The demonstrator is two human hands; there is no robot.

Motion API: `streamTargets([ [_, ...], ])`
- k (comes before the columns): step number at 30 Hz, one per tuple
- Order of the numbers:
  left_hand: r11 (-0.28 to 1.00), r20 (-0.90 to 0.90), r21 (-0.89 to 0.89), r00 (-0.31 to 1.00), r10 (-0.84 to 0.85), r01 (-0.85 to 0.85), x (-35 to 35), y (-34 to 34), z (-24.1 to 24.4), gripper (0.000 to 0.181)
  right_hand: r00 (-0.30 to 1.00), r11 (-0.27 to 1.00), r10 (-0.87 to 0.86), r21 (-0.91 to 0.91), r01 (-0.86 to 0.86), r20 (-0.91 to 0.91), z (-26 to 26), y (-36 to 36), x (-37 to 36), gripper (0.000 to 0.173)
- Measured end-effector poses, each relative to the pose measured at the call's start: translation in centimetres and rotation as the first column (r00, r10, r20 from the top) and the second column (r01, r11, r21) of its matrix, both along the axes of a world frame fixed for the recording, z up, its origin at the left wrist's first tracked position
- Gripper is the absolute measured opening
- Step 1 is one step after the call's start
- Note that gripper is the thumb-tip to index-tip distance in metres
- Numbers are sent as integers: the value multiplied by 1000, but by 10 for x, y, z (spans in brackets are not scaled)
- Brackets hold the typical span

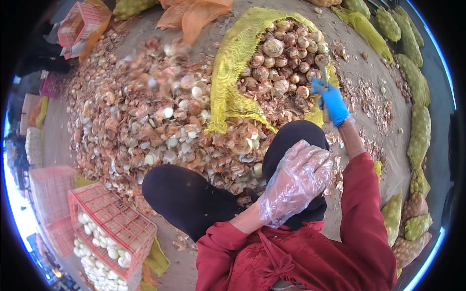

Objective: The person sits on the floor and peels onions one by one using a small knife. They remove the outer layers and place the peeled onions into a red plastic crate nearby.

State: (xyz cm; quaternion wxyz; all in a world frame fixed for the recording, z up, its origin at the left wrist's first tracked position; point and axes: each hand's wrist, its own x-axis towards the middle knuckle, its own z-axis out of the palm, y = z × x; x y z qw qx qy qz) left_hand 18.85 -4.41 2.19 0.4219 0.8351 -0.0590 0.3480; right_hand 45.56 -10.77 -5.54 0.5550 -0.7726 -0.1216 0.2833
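My right hand point(330, 103), in a blue glove, reaches out to the right side of an open yellow mesh sack point(227, 78). It grips the handle of a pale tool point(323, 71), whose far end lies against the unpeeled onions point(287, 54) at the sack's mouth; the kind of tool is unclear. My left hand point(296, 182), in a clear plastic glove, lies over my right knee with its back up. Its palm is hidden, so whether it holds anything cannot be seen. Onion skins point(153, 120) are heaped left of the sack, with some peeled onions point(168, 112) among them.
Pink plastic crates point(113, 214) with peeled onions stand at the lower left. Another pink crate point(81, 23) is at the upper left, near a person's dark-clothed legs point(45, 65). Full mesh sacks point(418, 127) line the right side. Orange mesh point(202, 16) lies at the top.
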Motion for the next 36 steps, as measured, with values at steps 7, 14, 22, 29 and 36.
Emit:
streamTargets([
  [7,997,-32,80,999,23,-21,16,9,-14,30,997,986,48,-158,-57,-56,-118,10,23,32],
  [14,999,-47,11,998,-48,49,16,4,-47,31,988,934,104,-353,-58,112,-249,51,90,42],
  [22,984,-106,-175,994,18,-36,16,3,-63,47,871,803,405,-564,-193,279,-235,79,84,66],
  [29,996,77,92,997,12,-19,41,24,-48,27,943,879,309,-415,-235,121,-237,87,85,72],
  [36,995,-36,96,998,46,-42,29,17,-46,23,873,664,486,-666,-341,38,-204,85,76,76],
])
